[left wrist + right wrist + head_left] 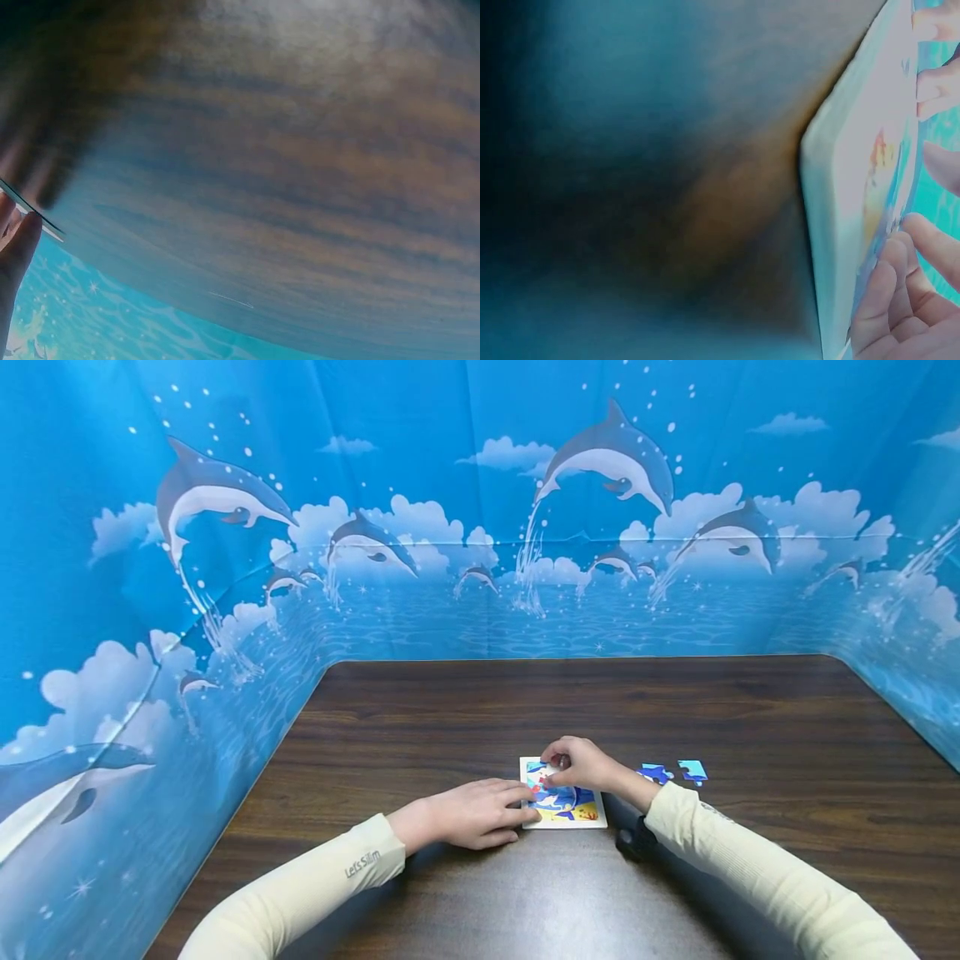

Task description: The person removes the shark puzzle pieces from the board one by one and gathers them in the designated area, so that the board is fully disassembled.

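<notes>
A small square picture puzzle (588, 812) in a white-rimmed tray lies on the table, its sea picture in blue, white and yellow. Straight fingers of my left hand (483, 812) rest on the tray's left edge; the left wrist view catches only a finger (21, 241) by that rim. Over the upper part of the picture, my right hand (588, 766) bends its thumb and fingers down to the surface. Close up, curled fingers (885, 289) of that hand touch the puzzle's face. I cannot tell whether a piece is between them.
Two loose jigsaw pieces, one dark blue (657, 773) and one light blue (693, 771), lie right of the tray beyond my right wrist. Below that wrist is a black strapped device (633, 843). A dolphin-print curtain (480, 510) surrounds the dark wooden table (420, 718).
</notes>
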A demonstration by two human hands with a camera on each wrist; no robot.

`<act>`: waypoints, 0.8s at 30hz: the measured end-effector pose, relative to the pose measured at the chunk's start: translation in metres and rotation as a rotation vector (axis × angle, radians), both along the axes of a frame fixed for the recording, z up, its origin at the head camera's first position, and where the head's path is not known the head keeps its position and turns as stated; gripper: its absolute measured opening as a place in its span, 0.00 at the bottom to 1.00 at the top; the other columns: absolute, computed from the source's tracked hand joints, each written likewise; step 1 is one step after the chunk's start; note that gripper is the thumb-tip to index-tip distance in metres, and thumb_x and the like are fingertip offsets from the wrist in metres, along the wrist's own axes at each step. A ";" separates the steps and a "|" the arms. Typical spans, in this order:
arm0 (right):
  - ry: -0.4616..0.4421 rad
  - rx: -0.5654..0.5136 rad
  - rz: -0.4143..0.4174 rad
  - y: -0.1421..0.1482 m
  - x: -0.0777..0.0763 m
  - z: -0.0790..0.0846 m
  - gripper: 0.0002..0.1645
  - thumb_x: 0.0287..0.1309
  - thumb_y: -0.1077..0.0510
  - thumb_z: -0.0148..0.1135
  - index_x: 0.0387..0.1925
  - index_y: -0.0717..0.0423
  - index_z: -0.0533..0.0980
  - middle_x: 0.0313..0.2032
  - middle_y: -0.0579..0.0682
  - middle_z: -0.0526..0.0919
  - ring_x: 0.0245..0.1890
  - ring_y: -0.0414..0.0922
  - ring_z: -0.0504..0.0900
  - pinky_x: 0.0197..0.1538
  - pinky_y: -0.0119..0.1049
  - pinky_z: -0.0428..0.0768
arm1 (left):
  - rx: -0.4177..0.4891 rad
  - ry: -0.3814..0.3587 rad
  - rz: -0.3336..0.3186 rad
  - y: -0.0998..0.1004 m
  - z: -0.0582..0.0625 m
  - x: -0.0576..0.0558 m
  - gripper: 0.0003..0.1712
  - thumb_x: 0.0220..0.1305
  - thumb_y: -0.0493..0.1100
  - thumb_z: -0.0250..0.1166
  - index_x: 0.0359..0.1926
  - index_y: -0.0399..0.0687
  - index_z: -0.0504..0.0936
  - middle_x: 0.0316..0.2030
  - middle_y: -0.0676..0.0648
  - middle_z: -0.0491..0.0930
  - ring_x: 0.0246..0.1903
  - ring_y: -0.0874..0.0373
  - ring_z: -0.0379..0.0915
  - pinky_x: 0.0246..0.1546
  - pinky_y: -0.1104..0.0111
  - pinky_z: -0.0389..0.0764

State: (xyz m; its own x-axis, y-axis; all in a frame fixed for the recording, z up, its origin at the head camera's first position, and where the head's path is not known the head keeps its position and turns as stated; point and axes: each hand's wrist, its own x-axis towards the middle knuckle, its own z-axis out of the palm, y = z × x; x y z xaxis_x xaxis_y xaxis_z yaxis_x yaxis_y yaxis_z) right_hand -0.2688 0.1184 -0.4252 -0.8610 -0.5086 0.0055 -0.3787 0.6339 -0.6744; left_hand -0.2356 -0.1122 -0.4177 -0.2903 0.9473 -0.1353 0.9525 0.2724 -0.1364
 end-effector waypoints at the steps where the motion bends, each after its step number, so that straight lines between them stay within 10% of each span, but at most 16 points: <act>1: -0.005 0.005 -0.002 0.000 0.000 0.000 0.18 0.50 0.60 0.68 0.43 0.64 0.79 0.34 0.53 0.76 0.31 0.41 0.71 0.34 0.30 0.71 | -0.004 -0.010 0.005 0.000 0.000 0.000 0.25 0.71 0.53 0.48 0.66 0.57 0.65 0.67 0.48 0.63 0.67 0.55 0.60 0.65 0.63 0.66; 24: -0.080 0.066 -0.042 -0.004 -0.007 0.010 0.19 0.43 0.62 0.73 0.39 0.61 0.76 0.33 0.52 0.75 0.30 0.41 0.69 0.33 0.31 0.70 | -0.038 -0.078 0.033 0.004 0.009 -0.003 0.26 0.71 0.54 0.46 0.68 0.57 0.63 0.67 0.49 0.61 0.68 0.54 0.57 0.66 0.62 0.65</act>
State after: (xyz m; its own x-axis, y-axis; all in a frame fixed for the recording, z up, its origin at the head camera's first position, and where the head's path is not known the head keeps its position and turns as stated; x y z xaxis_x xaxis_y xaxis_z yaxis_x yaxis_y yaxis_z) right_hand -0.2753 0.1139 -0.4155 -0.8777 -0.4694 -0.0960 -0.2979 0.6916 -0.6579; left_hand -0.2389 -0.1085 -0.4091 -0.3084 0.9312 -0.1944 0.9512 0.2998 -0.0733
